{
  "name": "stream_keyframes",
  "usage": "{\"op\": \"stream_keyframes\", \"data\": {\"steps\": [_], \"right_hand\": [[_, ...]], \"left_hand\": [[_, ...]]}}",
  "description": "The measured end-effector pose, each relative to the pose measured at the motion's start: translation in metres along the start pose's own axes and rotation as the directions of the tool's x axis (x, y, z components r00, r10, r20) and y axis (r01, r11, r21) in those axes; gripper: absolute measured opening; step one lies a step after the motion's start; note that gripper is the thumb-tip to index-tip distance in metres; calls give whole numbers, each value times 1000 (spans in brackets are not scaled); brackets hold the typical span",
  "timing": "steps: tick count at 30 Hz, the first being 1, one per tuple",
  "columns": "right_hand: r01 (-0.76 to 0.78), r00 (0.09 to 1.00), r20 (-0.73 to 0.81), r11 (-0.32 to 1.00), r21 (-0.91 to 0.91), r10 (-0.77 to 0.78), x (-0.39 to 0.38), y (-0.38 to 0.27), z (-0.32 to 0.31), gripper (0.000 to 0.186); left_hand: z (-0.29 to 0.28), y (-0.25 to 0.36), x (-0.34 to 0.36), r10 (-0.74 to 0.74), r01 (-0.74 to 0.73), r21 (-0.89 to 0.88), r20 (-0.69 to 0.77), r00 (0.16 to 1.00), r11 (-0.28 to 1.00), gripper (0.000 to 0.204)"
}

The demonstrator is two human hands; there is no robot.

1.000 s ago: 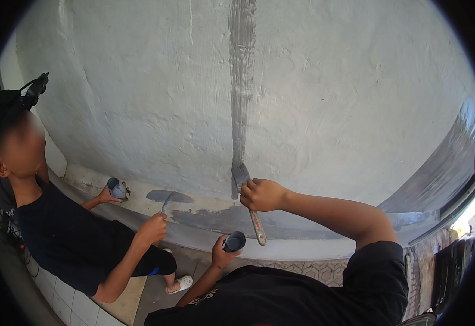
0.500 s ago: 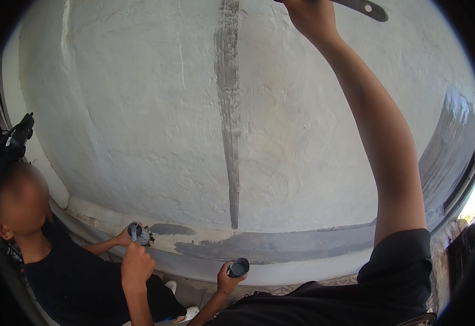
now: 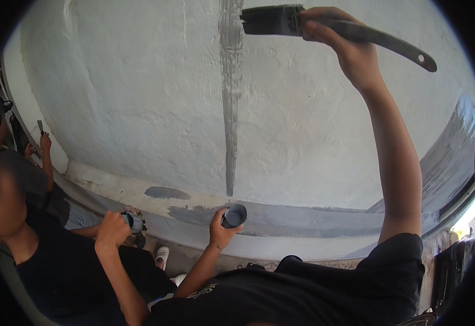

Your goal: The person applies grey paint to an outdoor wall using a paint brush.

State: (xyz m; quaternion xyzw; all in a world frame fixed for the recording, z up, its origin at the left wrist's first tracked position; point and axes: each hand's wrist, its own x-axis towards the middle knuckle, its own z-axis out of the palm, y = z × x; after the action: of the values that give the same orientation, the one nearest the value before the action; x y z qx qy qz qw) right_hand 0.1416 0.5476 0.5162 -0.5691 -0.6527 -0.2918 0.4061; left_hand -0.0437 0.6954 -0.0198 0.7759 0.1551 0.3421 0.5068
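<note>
With the brush [image 3: 272, 20] raised to the top of the frame beside the grey stripe [image 3: 230, 98], I judge a painting stroke in hand; next needs bristles set on the wall [image 3: 128, 92]. Right hand [image 3: 343, 46] grips the handle closed. Left hand [image 3: 221, 231], at lower centre, wraps the cup [image 3: 234, 215].

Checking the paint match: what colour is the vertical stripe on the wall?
Grey, darker than the whitish wall around the stripe; the head view shows it best.
</note>
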Motion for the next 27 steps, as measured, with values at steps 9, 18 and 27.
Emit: {"op": "stream_keyframes", "data": {"steps": [9, 18, 27], "right_hand": [[-559, 703, 615, 813, 165, 358, -202, -25, 89, 13], [-700, 516, 718, 713, 40, 466, -227, -9, 104, 17], [-713, 484, 749, 700, 37, 453, -243, 7, 125, 18]], "left_hand": [[7, 95, 57, 133, -131, 20, -66, 989, 991, 73], [32, 108, 39, 25, -28, -46, -56, 998, 999, 68], [35, 111, 42, 69, -70, -12, -63, 996, 997, 67]]}}
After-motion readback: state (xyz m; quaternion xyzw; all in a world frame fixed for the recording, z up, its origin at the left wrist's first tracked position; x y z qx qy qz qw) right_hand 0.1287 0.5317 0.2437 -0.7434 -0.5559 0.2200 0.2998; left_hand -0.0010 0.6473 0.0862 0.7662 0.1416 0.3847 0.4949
